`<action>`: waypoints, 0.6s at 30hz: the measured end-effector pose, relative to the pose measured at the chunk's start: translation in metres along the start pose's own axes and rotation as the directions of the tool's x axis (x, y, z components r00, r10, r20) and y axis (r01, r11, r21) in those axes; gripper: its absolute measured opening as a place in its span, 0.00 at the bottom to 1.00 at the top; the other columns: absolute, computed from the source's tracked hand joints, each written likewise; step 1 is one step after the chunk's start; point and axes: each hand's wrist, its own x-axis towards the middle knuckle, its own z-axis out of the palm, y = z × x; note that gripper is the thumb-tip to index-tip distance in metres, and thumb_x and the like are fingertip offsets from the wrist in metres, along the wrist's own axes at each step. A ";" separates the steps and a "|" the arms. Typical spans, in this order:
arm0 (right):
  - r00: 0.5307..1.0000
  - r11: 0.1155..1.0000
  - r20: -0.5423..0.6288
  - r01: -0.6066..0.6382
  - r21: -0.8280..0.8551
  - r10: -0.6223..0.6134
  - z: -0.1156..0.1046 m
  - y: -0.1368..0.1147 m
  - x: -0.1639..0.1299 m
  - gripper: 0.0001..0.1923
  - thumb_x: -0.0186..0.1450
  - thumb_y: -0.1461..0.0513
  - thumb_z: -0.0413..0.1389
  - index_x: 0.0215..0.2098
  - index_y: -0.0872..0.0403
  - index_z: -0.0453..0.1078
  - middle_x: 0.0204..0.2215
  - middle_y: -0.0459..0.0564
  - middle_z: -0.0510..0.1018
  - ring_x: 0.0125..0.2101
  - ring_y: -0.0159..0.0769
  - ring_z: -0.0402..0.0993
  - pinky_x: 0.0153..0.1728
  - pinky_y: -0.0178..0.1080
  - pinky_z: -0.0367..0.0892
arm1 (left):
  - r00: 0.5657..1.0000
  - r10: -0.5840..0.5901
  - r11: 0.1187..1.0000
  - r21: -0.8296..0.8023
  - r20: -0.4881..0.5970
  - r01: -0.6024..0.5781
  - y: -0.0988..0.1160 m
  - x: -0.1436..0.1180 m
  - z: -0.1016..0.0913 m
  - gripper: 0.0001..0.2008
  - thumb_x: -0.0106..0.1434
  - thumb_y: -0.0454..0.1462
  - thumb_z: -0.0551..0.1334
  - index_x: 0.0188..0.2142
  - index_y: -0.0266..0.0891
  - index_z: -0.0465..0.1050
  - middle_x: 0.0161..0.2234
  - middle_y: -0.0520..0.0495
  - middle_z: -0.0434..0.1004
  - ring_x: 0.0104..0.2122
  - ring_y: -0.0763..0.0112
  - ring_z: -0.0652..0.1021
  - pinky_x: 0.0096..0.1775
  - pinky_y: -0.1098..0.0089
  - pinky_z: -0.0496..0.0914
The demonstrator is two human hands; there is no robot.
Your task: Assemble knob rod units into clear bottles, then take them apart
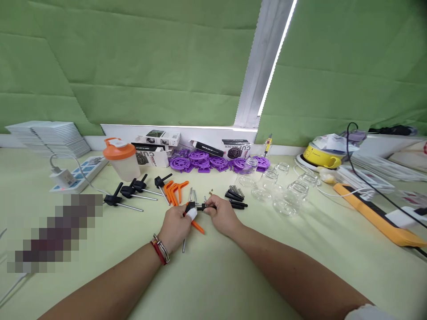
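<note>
My left hand (176, 224) is closed around a black plastic head fitted with an orange lever (198, 227) and a thin metal rod (183, 246), which points toward me. Fingers of my right hand (220, 214) pinch a short black piece (202, 206) that meets the head from the right; whether the two are joined I cannot tell. Just beyond my hands lie loose orange levers (171, 193), metal pins (195, 195) and tiny brass-coloured parts (211, 191). Black tubes (237, 204) and coil springs (237, 190) are beside my right hand.
Black heads with rods (128, 191) lie left. Purple wheel-like parts (200, 161) and cup holder boxes (233, 149) line the back, near an orange-lidded shaker (120, 158). Clear glass pieces (287, 202), a yellow pot (322, 155) and an orange power strip (376, 218) are to the right.
</note>
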 end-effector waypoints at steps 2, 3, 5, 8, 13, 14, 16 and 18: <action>1.000 0.999 0.010 -0.010 0.034 0.010 0.000 0.000 0.000 0.07 0.57 0.66 0.54 0.35 0.54 0.67 0.28 0.45 0.74 0.30 0.34 0.69 0.34 0.36 0.62 | 1.000 0.000 1.000 -0.007 0.003 0.000 -0.001 0.000 0.000 0.15 0.55 0.46 0.57 0.19 0.39 0.61 0.13 0.57 0.57 0.15 0.76 0.58 0.21 0.73 0.52; 1.000 0.999 0.014 -0.014 0.052 0.013 -0.001 0.000 0.000 0.09 0.57 0.66 0.54 0.38 0.54 0.66 0.27 0.45 0.74 0.29 0.34 0.69 0.34 0.37 0.63 | 1.000 0.001 1.000 -0.012 0.002 -0.001 -0.001 -0.001 0.001 0.15 0.55 0.46 0.57 0.19 0.39 0.62 0.13 0.57 0.57 0.16 0.76 0.59 0.21 0.73 0.52; 1.000 0.997 0.010 -0.009 0.078 0.008 0.000 -0.001 -0.001 0.15 0.57 0.67 0.54 0.43 0.54 0.63 0.25 0.43 0.73 0.28 0.34 0.69 0.35 0.37 0.63 | 1.000 0.003 1.000 -0.013 -0.002 -0.003 -0.001 -0.002 0.001 0.15 0.55 0.47 0.57 0.20 0.39 0.64 0.13 0.56 0.58 0.16 0.76 0.59 0.21 0.73 0.52; 1.000 0.996 -0.014 0.002 0.086 -0.001 0.000 -0.003 -0.004 0.19 0.57 0.67 0.54 0.47 0.53 0.60 0.25 0.43 0.74 0.29 0.34 0.69 0.37 0.38 0.63 | 1.000 -0.014 1.000 0.001 -0.026 0.014 -0.001 -0.005 0.001 0.14 0.53 0.46 0.58 0.24 0.38 0.69 0.15 0.56 0.60 0.16 0.75 0.60 0.20 0.73 0.53; 1.000 0.987 0.016 -0.017 0.163 0.015 0.004 -0.005 -0.010 0.19 0.57 0.67 0.54 0.47 0.55 0.61 0.26 0.43 0.74 0.30 0.34 0.71 0.37 0.38 0.64 | 0.987 -0.017 1.000 -0.013 -0.160 0.015 -0.006 -0.003 -0.001 0.14 0.49 0.46 0.62 0.28 0.38 0.66 0.20 0.54 0.65 0.21 0.72 0.66 0.23 0.73 0.59; 1.000 0.983 0.024 -0.022 0.180 0.018 0.004 -0.005 -0.010 0.19 0.57 0.66 0.55 0.47 0.55 0.62 0.26 0.44 0.74 0.30 0.34 0.71 0.37 0.38 0.64 | 0.987 -0.016 1.000 -0.024 -0.162 0.012 -0.007 -0.003 -0.002 0.14 0.49 0.46 0.63 0.28 0.39 0.65 0.21 0.54 0.65 0.21 0.72 0.67 0.24 0.72 0.60; 0.999 0.979 0.032 -0.031 0.202 0.025 0.005 -0.004 -0.009 0.18 0.56 0.66 0.55 0.46 0.55 0.64 0.26 0.44 0.74 0.30 0.33 0.71 0.37 0.38 0.65 | 0.989 -0.020 0.999 -0.040 -0.144 0.015 -0.009 -0.002 -0.003 0.14 0.50 0.46 0.63 0.29 0.39 0.64 0.22 0.54 0.65 0.22 0.71 0.68 0.24 0.72 0.61; 0.999 0.975 0.043 -0.037 0.220 0.028 0.004 -0.002 -0.007 0.16 0.56 0.65 0.56 0.44 0.56 0.66 0.26 0.44 0.74 0.30 0.33 0.71 0.37 0.38 0.65 | 0.992 -0.027 0.998 -0.063 -0.122 0.019 -0.008 -0.002 -0.003 0.14 0.51 0.45 0.62 0.31 0.39 0.64 0.23 0.54 0.65 0.23 0.71 0.69 0.25 0.71 0.62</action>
